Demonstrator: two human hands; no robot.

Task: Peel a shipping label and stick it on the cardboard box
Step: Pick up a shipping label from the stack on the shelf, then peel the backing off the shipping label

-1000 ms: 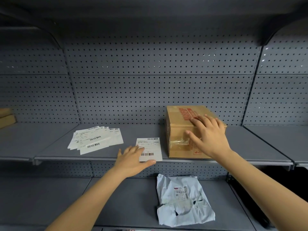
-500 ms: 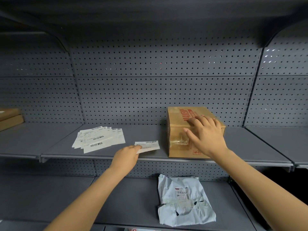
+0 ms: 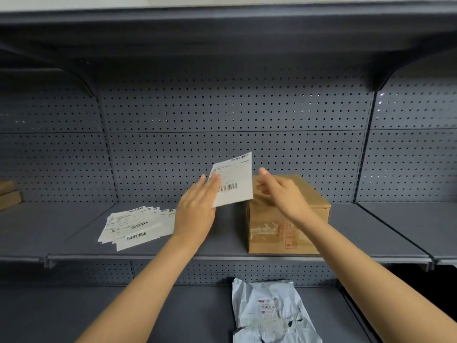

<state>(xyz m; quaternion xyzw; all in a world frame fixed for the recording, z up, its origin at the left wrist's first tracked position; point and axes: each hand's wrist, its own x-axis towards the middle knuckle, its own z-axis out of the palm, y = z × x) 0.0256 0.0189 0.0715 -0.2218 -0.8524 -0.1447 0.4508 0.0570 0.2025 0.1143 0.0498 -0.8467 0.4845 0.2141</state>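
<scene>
My left hand (image 3: 197, 206) holds a white shipping label (image 3: 235, 181) up in the air by its lower left edge, barcode facing me. The brown cardboard box (image 3: 319, 209) with red print and clear tape stands on the middle shelf, just right of the label. My right hand (image 3: 282, 194) hovers over the box's near top corner, fingers curled and empty, its fingertips close to the label's right edge. The label hides part of the box's top left corner.
A fanned stack of white labels (image 3: 138, 226) lies on the grey shelf (image 3: 74, 233) to the left. A crumpled white poly mailer (image 3: 269, 313) lies on the lower shelf. Brown boxes (image 3: 8, 196) sit at the far left. Perforated panels back the shelves.
My left hand has lifted the single label off the shelf and raised it beside the box. My right hand has come off the box top and moved toward the label.
</scene>
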